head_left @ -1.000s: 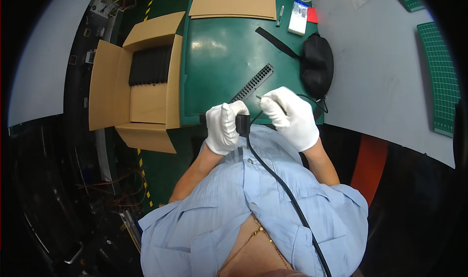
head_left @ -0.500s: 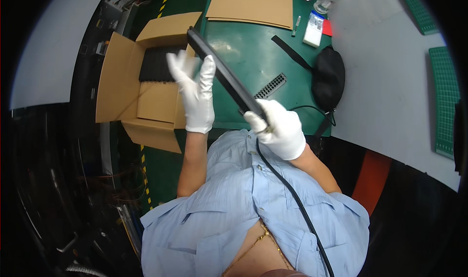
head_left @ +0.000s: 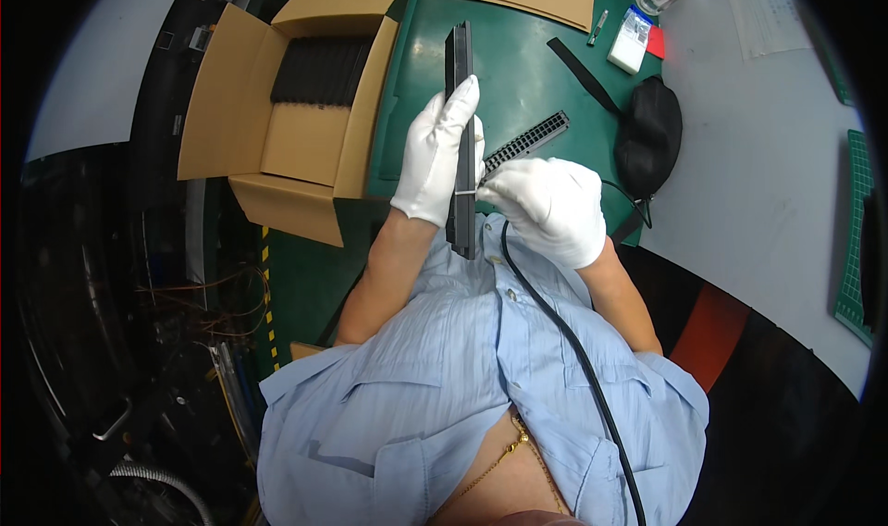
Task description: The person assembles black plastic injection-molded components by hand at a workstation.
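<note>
Left hand [head_left: 430,160]: thumb and fingers clamped around the middle of the black bar [head_left: 465,160].
Black bar: raised between the hands, long axis running almost straight away from the chest, near end before the shirt [head_left: 416,341], far end over the green table [head_left: 504,54].
Right hand [head_left: 550,207]: fingertips bunched together beside the bar; cannot tell whether they grip anything.
Bar's change: earlier right-held, slanting far-left; now left-held, straightened.
</note>
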